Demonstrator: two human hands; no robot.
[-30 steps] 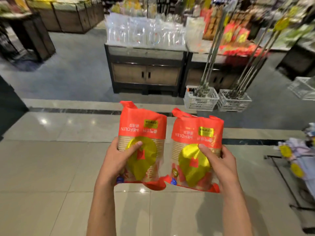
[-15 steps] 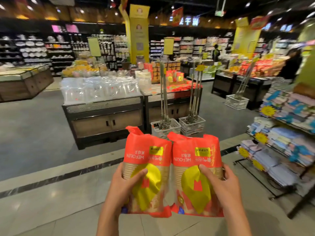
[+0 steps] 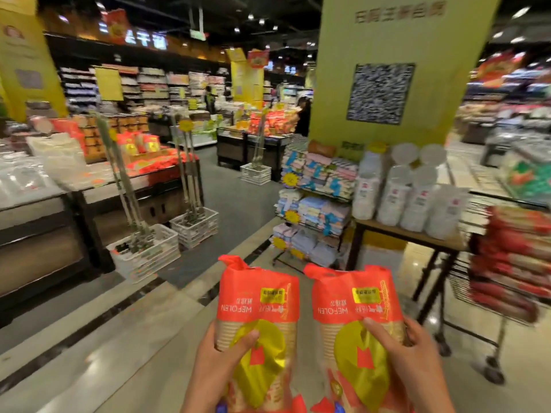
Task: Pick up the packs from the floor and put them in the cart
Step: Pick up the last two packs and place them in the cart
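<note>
cart (image 3: 477,281): red packs stacked inside | left pack (image 3: 258,308) gripped by left hand (image 3: 217,365); right pack (image 3: 356,311) gripped by right hand (image 3: 417,362) | both packs held upright, long axes vertical, side by side

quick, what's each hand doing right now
Left hand: grips the left red-and-gold plastic pack.
Right hand: grips the right red-and-gold plastic pack.

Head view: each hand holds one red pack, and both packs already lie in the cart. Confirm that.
Not right. In the head view the left hand holds one red pack and the right hand holds the other, but both are still held in the air, not in the cart.
</note>
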